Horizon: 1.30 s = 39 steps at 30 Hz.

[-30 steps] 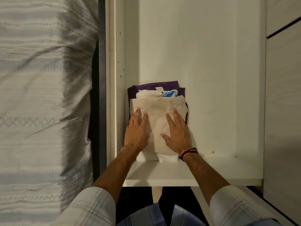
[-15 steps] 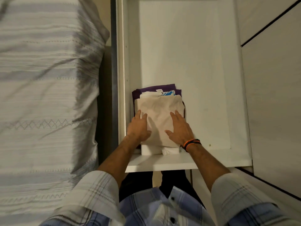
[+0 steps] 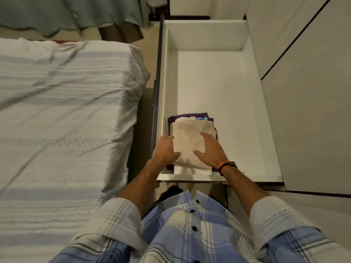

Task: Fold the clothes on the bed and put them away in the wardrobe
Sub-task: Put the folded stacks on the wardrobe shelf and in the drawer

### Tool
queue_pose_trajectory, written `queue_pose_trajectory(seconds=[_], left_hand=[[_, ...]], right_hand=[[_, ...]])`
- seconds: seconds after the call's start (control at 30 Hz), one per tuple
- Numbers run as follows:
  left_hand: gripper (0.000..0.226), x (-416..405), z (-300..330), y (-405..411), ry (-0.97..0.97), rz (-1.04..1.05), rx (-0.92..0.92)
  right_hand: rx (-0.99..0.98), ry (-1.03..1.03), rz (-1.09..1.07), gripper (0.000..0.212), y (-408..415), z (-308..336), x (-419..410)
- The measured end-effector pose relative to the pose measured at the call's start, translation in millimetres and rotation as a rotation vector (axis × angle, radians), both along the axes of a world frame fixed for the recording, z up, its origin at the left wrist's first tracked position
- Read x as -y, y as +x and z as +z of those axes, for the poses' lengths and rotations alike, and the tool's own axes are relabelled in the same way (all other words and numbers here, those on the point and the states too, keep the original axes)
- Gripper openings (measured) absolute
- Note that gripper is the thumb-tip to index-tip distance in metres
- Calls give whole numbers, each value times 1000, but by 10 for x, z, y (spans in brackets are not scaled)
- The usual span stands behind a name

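Two hands on the stack of folded clothes, which sits at the near-left corner of the white wardrobe shelf, tight vs. its left wall. Top piece = cream folded garment; under it a white one w/ blue print peeks out at the far edge, then a purple one at the bottom. Left hand lies along the cream piece's left edge, fingers close together & slightly bent, thumb on the cloth. Right hand rests flat on its right part, fingers loosely spread, thumb out to the left; orange-black wristband on that wrist. Bed w/ pale striped cover just left of the wardrobe, grey curtain beyond it. Person wears a plaid shirt.
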<state>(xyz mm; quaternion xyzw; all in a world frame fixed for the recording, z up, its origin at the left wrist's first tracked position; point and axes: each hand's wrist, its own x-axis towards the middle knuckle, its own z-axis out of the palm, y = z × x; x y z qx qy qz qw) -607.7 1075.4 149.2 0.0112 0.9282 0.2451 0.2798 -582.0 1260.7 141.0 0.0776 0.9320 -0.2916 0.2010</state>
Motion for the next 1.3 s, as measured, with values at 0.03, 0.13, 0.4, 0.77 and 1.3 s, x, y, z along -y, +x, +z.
queue_pose_trajectory(seconds=[0.03, 0.13, 0.4, 0.77, 1.3], left_hand=[[66, 44, 56, 123, 3, 43, -20], [73, 154, 162, 387, 0, 150, -38], [77, 542, 333, 1759, 30, 451, -83], [74, 1278, 483, 4130, -53, 938, -81], [46, 2804, 287, 6996, -39, 1369, -53]], right_hand=[[-23, -10, 37, 81, 61, 36, 41], [-60, -40, 102, 81, 180, 114, 146], [-114, -108, 401, 75, 940, 257, 516], [-57, -157, 821, 72, 2396, 323, 1634], [60, -140, 1221, 67, 4706, 226, 3690]])
